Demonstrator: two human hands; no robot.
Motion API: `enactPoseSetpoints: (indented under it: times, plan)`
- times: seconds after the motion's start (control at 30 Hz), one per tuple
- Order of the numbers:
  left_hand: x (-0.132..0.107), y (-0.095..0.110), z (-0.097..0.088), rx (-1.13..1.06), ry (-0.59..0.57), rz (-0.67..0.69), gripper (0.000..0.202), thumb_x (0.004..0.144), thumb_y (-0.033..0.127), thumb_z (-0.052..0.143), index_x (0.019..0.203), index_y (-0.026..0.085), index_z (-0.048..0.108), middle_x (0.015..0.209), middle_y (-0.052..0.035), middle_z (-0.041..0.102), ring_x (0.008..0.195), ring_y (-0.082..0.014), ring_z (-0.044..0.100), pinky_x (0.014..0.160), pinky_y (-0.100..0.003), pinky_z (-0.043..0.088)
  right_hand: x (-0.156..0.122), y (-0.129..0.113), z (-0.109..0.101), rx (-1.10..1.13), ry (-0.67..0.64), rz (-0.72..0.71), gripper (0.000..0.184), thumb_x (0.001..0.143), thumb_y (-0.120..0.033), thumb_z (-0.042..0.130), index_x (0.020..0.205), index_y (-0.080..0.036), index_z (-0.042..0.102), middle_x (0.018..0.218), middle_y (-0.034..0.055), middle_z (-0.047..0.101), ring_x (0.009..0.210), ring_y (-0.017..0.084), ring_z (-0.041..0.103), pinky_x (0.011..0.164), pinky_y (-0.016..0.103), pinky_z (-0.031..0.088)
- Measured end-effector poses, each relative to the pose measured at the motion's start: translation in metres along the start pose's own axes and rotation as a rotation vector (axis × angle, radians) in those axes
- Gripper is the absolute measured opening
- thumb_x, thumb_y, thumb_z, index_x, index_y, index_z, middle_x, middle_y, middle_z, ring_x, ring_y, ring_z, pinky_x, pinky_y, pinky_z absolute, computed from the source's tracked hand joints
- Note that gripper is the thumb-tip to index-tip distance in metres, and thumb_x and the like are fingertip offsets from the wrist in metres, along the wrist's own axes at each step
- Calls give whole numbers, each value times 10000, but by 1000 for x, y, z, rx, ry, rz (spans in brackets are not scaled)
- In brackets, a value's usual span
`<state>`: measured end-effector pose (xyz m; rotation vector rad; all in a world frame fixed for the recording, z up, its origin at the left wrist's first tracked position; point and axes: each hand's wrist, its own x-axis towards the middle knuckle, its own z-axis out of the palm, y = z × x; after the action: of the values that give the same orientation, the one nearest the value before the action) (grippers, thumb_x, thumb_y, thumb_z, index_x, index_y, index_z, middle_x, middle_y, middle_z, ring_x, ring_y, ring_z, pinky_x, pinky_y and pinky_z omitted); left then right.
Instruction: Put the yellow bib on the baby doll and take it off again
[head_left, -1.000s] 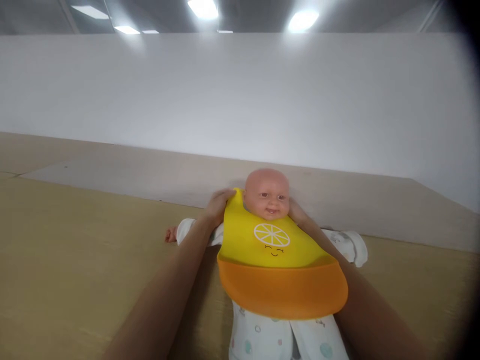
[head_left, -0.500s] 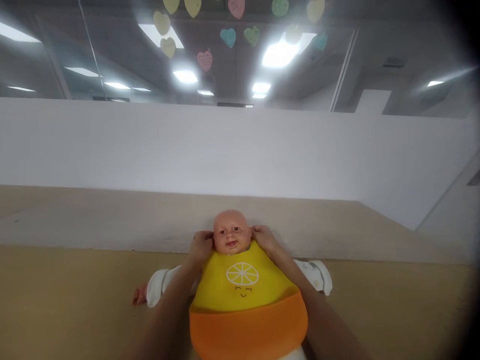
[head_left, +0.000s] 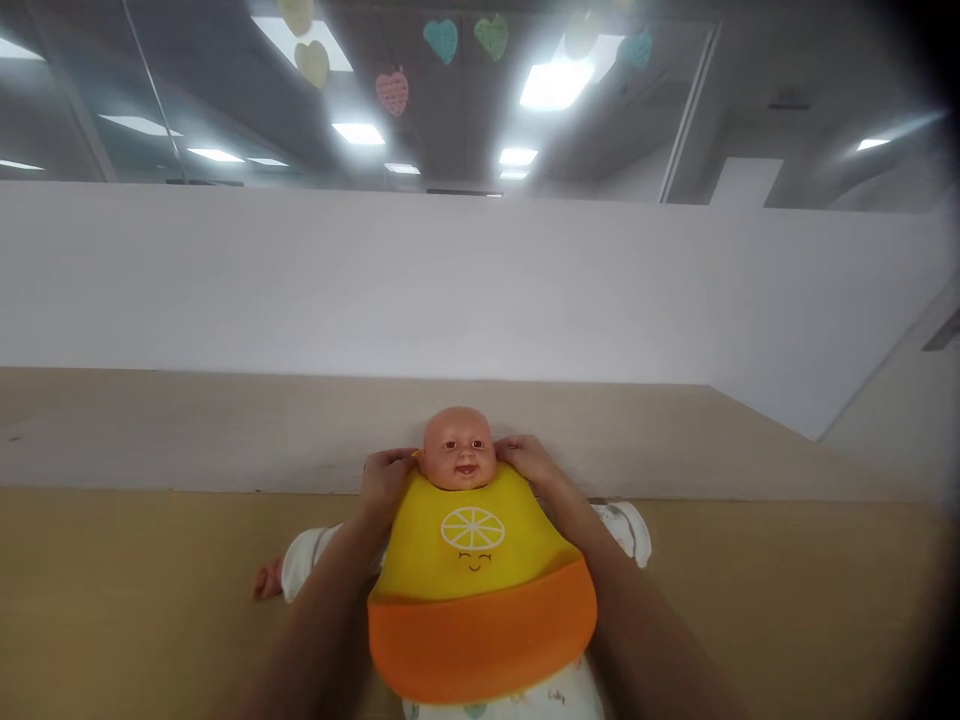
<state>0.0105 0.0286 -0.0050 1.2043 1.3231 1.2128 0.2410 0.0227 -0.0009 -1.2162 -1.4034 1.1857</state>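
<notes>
A baby doll [head_left: 459, 440] lies face up with its arms spread, dressed in white printed clothes. Over its chest lies a yellow bib [head_left: 420, 530] with a lemon slice, a smiling face and an orange catch pocket [head_left: 480, 635]. Left of the doll's neck, my left hand [head_left: 386, 478] is closed on one neck strap of the bib. On the other side, my right hand [head_left: 531, 462] pinches the opposite strap close to the doll's cheek. The strap ends behind the neck are hidden by the head and my fingers.
The doll lies on a wooden tabletop [head_left: 135, 560], its head on a paler strip [head_left: 187, 430] along the back. Behind stands a white wall [head_left: 450, 280], with glass above it bearing heart-shaped notes [head_left: 392, 92].
My left hand has moved slightly outward from the doll's head, drawing the strap into view. The bib sits straighter under the chin. The camera view has shifted a little.
</notes>
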Motion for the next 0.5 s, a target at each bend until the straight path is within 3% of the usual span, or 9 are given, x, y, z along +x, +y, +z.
enactPoseSetpoints:
  times: [0.23, 0.5]
  plan:
    - [11, -13, -7, 75, 4, -71, 200, 566, 269, 712, 721, 143, 730, 593, -59, 690, 516, -174, 598, 496, -273, 438, 6, 15, 2, -63, 75, 18, 119, 512, -257, 517, 494, -144, 550, 520, -9, 512, 511, 96, 403, 481, 219, 309]
    - [20, -18, -7, 114, -15, -69, 185, 563, 280, 710, 703, 162, 734, 589, -50, 687, 521, -176, 588, 500, -268, 429, -3, 10, 2, -77, 53, 44, 150, 561, -262, 546, 602, -133, 610, 606, 9, 595, 554, 121, 471, 489, 226, 326]
